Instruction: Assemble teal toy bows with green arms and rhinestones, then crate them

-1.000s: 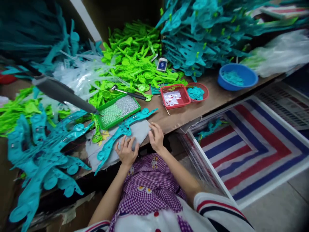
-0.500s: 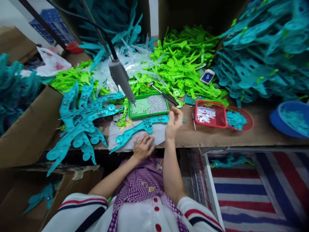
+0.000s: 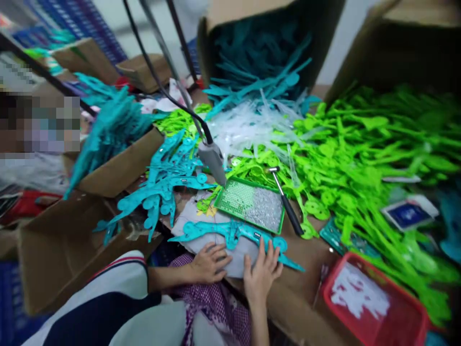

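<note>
Two hands at work: left hand [image 3: 211,263] on the cloth [image 3: 232,265], fingers slightly parted, holding nothing; right hand [image 3: 261,271] with fingers spread, tips at the right end of the teal part [image 3: 212,229], not closed round it. The part lies across the cloth, near of the tray [image 3: 248,221]. A far-directed shove could jolt the tray, spilling its silvery pieces [image 3: 265,209].

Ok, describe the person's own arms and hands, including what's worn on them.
The left hand and right hand are bare, with no gloves and no visible watch. The left sleeve is white, with a thin red stripe and a broad navy band, and ends short of the wrist. The right sleeve is out of view.
</note>
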Action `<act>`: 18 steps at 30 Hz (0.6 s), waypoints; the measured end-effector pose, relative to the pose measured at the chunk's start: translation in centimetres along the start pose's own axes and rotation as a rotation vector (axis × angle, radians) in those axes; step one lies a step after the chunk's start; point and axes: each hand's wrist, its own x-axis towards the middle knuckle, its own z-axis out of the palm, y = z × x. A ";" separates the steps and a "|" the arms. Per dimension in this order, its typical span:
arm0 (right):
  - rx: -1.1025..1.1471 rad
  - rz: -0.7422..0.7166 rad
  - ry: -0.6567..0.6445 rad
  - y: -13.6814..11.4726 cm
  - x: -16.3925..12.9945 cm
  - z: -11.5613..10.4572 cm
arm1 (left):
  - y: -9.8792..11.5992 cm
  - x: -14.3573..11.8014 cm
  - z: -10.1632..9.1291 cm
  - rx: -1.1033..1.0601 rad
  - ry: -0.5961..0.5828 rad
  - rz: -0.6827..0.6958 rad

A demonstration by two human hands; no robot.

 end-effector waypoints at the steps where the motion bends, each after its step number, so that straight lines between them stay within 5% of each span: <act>1: -0.027 0.013 -0.031 -0.2 0.0 -0.1 | 0.2 0.0 -0.1 -0.007 -0.013 -0.013; 7: -0.044 0.104 -0.171 -1.9 1.7 -2.0 | 1.3 2.9 -3.3 -0.145 -0.296 -0.212; 10: -0.024 0.118 -0.203 -2.5 2.1 -2.7 | 3.6 4.8 -5.4 -0.232 -0.416 -0.352; 14: 0.008 0.111 -0.206 -2.2 2.0 -3.0 | 10.3 4.5 -7.6 -0.240 -0.244 -0.748; 18: -0.013 0.073 -0.220 -1.6 1.9 -2.9 | 19.4 -0.8 -10.5 -0.340 -0.085 -1.276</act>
